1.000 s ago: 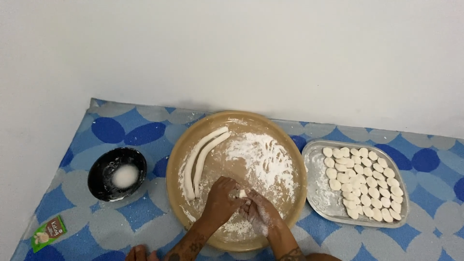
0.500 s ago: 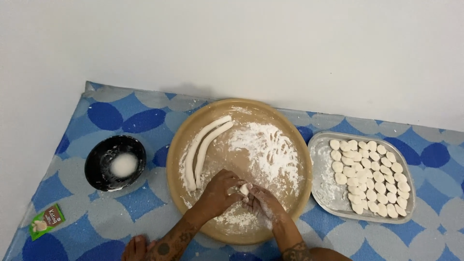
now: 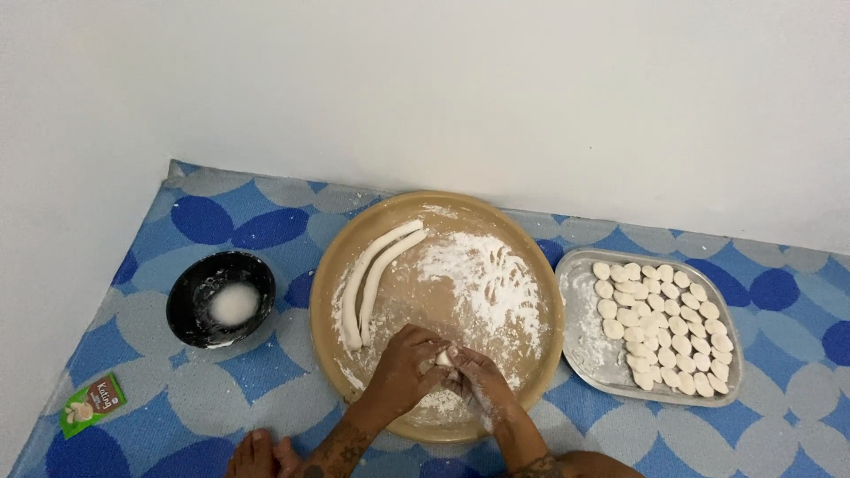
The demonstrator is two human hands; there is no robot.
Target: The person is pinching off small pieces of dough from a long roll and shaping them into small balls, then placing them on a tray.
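White dough piece (image 3: 443,358) pinched between both hands' grip, above floured tray (image 3: 345,239).

Bare forearms, dark tattoos; flour-dusted right hand (image 3: 478,376); no sleeves.

Soft, even indoor light falls from above, bright enough that the white wall (image 3: 531,97) reads as a pale grey with a mild falloff toward its left edge. Shadows are faint: only a thin dark rim shows under the round tan tray (image 3: 354,257) (strongest along its near side). No hard glare beside the tray. Focus is fairly sharp overall, slightly soft and compressed, with mild wide-angle bending at the corners.
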